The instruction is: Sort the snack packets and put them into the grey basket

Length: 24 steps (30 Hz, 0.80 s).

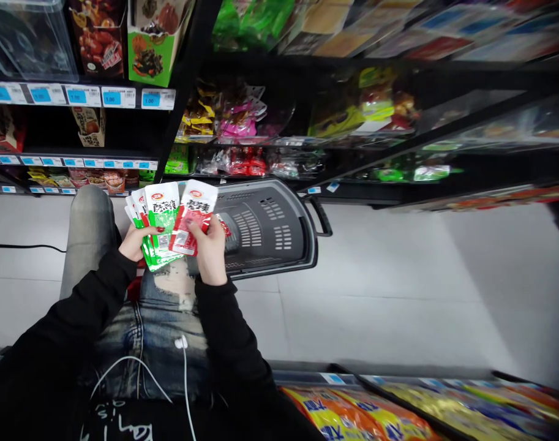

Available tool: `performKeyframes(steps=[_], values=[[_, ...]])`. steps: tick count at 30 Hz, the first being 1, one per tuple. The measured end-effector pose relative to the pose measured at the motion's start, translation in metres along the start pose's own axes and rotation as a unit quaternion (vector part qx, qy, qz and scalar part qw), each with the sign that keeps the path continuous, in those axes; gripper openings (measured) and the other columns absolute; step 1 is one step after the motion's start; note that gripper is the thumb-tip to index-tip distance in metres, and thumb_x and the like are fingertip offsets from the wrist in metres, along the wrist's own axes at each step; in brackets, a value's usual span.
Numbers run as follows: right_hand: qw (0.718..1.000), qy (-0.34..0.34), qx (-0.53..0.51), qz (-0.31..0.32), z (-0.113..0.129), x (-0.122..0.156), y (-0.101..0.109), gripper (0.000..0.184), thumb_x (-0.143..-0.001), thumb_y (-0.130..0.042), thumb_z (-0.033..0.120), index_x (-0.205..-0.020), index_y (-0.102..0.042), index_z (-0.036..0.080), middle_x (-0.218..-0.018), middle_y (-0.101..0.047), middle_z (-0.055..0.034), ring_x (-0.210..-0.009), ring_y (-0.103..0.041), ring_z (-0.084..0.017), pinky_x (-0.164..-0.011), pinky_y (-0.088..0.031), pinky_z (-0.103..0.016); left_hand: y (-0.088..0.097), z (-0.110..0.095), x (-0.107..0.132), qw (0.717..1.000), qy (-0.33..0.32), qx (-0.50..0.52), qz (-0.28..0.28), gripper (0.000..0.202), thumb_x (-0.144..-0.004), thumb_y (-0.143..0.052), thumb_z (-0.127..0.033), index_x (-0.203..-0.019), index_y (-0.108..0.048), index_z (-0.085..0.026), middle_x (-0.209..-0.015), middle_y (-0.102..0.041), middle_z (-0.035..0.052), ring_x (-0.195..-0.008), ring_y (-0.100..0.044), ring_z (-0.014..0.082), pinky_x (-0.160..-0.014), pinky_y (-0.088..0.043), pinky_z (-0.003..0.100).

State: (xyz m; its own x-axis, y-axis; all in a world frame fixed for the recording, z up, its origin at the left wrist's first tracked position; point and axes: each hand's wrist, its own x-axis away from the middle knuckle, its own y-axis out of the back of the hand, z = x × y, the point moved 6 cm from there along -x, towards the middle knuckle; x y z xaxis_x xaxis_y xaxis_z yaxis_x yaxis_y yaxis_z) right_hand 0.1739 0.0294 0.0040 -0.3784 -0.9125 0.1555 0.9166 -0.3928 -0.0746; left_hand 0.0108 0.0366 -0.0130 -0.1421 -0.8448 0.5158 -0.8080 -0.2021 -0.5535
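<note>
I hold a fanned stack of small snack packets over my knees. My left hand (135, 243) is closed round several green and white packets (160, 223). My right hand (210, 248) pinches a red and white packet (191, 223) at the right of the fan, thumb on its front. Both sleeves are black. A grey plastic shopping basket (270, 226) stands on the floor just beyond my hands.
Dark shelves (178, 116) with snack bags and blue price tags (77, 95) run along the far side of the white tiled aisle (398, 288). Another shelf of yellow and orange bags (352, 416) lies close at my lower right. A black cable (22, 247) crosses the floor at left.
</note>
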Motion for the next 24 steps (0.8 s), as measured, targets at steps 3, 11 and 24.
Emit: performKeyframes(steps=[3, 11, 24], values=[[0.995, -0.027, -0.075, -0.067, -0.001, -0.010, 0.025, 0.023, -0.067, -0.066, 0.031, -0.084, -0.056, 0.019, -0.081, -0.064, 0.0021, -0.067, -0.058, -0.011, -0.071, -0.049, -0.028, 0.004, -0.001, -0.003, 1.000, 0.002, 0.009, -0.014, 0.039, -0.043, -0.072, -0.007, -0.081, -0.066, -0.014, -0.073, -0.073, 0.0015, -0.081, -0.070, 0.0265, -0.087, -0.052, 0.042], [0.991, -0.083, -0.085, 0.060, 0.003, 0.003, 0.001, 0.027, -0.062, -0.071, 0.032, -0.083, -0.058, 0.020, -0.079, -0.067, 0.0019, -0.066, -0.061, -0.013, -0.069, -0.052, -0.030, 0.000, -0.004, -0.001, 1.000, 0.001, -0.018, 0.014, 0.043, -0.043, -0.075, -0.008, -0.084, -0.067, -0.013, -0.077, -0.074, 0.0038, -0.083, -0.069, 0.0285, -0.087, -0.052, 0.044], [0.997, -0.009, 0.063, 0.041, 0.001, 0.004, -0.004, 0.025, -0.063, -0.072, 0.031, -0.078, -0.059, 0.017, -0.074, -0.065, 0.0004, -0.065, -0.058, -0.014, -0.065, -0.048, -0.029, -0.002, -0.005, -0.001, 0.999, -0.017, -0.033, 0.004, 0.046, -0.042, -0.083, -0.016, -0.084, -0.066, -0.013, -0.078, -0.074, 0.0057, -0.083, -0.070, 0.0287, -0.086, -0.052, 0.045]])
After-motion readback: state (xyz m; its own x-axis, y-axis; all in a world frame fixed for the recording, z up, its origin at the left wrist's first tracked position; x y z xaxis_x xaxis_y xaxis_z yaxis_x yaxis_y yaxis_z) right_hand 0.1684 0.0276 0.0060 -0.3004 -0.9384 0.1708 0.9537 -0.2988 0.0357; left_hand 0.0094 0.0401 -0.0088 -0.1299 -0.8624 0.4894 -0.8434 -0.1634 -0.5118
